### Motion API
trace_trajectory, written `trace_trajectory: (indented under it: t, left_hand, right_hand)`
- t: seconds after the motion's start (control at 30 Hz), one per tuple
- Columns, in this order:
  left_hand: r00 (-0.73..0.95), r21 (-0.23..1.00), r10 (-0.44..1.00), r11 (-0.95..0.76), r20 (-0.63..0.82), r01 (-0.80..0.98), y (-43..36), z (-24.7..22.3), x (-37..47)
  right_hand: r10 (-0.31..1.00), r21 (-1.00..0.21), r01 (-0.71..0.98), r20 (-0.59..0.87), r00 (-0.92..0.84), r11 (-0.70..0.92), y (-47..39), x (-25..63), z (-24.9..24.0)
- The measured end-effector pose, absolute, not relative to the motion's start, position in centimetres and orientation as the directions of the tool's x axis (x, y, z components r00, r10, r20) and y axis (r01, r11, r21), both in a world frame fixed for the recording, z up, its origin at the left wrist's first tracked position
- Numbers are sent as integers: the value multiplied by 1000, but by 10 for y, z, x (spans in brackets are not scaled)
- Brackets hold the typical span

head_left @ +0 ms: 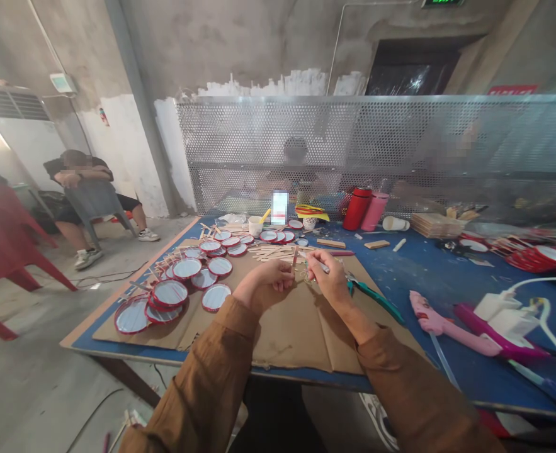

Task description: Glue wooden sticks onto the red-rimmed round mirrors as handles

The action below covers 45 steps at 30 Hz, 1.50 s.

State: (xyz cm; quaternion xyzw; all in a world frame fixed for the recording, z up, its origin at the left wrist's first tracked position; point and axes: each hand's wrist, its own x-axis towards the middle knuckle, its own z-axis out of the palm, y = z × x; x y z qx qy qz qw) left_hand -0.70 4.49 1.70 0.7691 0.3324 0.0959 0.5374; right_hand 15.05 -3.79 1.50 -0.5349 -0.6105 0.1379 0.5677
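My left hand (275,277) is closed, its fingertips pinching a thin reddish-brown strip (295,257) that stands nearly upright. Close by on the right, my right hand (329,277) grips a slim whitish tool (323,267); its kind is mostly hidden by the fingers. Both hands are above a brown cardboard sheet (291,333). Beyond them lies a pile of flat wooden sticks (272,253). Teal-handled pliers or cutters (376,299) rest beside my right wrist. To the left, several round white discs with red rims (170,293) are heaped, some overlapping.
A pink glue gun (441,324) and a magenta power strip with white plugs (504,321) lie at right. At the back stand a lit phone (279,207), a white cup (255,226) and a red bottle (357,209) before a perforated metal screen (240,135). A person sits at left.
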Motion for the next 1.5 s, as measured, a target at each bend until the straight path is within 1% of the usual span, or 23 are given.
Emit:
trace_trajectory:
  t: [0.53,0.7,0.9,1.07,1.3,1.5]
  left_hand:
    - [770,895,610,-216,-189,390,45,15,-7]
    - [772,889,601,-213,-207,404,47,14,-7]
    - [773,896,607,-218,-187,388,47,14,-7]
    - [768,894,610,-211,-195,395,46,15,-7]
    - [764,891,615,-214,-196,401,45,16,-7]
    - [760,881,616,-219,-209,419,45,16,-7]
  right_hand:
    - [826,-775,491,536,175,399,-39,148,17]
    - [814,-784,486,537,221,386,-39,149,18]
    - [827,-776,491,534,178,395,-38,148,17]
    - [812,-779,493,541,216,388,-40,148,19]
    - [834,-788,480,520,184,385,-39,148,18]
    - [818,-795,466,530,223,389,-39,149,18]
